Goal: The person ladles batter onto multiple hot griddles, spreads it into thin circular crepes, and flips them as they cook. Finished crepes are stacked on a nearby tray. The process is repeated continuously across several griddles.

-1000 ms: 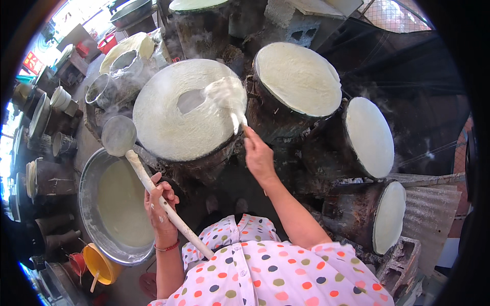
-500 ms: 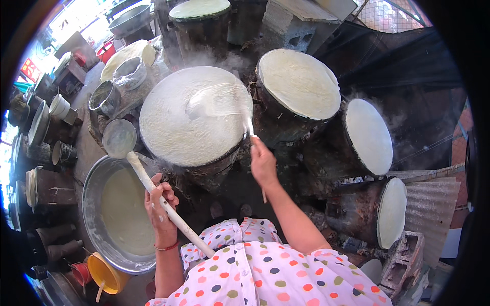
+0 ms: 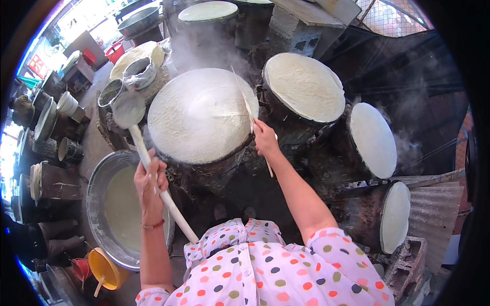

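Note:
My left hand (image 3: 151,181) is closed round the long pale handle of a ladle (image 3: 127,108), whose round cup is raised left of the central round griddle. My right hand (image 3: 265,137) grips a thin pale spreading paddle (image 3: 247,100) held across the right part of the griddle, its blade seen nearly edge-on. A steaming pale batter layer (image 3: 189,122) covers the griddle, which stands on a dark drum. Below the ladle, a large metal basin (image 3: 94,204) holds creamy batter, partly hidden by my left arm and the handle.
More batter-topped drums stand at right (image 3: 303,84), (image 3: 371,140), (image 3: 395,217) and behind (image 3: 206,11). Cinder blocks (image 3: 406,265) sit low right. A yellow bucket (image 3: 109,270), red bucket (image 3: 115,51), metal pots (image 3: 109,93) and other containers crowd the left. Dark sheeting (image 3: 403,66) hangs at back right.
The opening in the batter layer on the central griddle is now covered. The paddle has turned from flat to nearly edge-on. My left hand and ladle have risen slightly.

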A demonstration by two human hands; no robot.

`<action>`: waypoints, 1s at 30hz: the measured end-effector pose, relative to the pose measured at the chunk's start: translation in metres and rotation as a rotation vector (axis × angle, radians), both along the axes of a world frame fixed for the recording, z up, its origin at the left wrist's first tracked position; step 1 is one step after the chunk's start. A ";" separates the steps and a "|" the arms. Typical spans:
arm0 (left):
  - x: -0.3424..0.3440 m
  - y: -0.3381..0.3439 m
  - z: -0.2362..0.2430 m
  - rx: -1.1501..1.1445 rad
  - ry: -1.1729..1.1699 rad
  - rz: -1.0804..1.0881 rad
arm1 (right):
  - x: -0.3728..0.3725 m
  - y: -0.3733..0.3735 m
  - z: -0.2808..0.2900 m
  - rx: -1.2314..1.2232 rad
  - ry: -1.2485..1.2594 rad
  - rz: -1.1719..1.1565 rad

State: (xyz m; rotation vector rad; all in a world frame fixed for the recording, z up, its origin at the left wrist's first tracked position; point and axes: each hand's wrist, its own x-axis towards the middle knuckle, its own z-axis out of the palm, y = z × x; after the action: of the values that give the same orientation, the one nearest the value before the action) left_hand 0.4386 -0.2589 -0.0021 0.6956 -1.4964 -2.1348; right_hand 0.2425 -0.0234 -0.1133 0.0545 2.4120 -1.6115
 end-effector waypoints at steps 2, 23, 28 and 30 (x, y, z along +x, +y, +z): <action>-0.026 -0.009 -0.004 -0.058 -0.035 -0.044 | 0.001 -0.008 0.048 0.027 -0.272 0.095; -0.042 0.039 -0.031 1.414 0.495 -0.196 | 0.134 -0.050 0.022 -0.314 0.185 0.200; -0.035 0.055 0.016 0.772 0.416 -0.107 | 0.115 -0.022 0.035 -0.461 0.015 0.003; -0.037 0.051 0.016 1.060 0.453 -0.175 | 0.114 -0.018 0.015 -0.400 -0.080 -0.017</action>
State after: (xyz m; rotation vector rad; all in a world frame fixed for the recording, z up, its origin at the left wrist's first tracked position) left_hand 0.4018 -0.2075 0.0137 0.3237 -0.1152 -2.9017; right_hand 0.3569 -0.0412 -0.0983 0.0667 1.9946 -2.0240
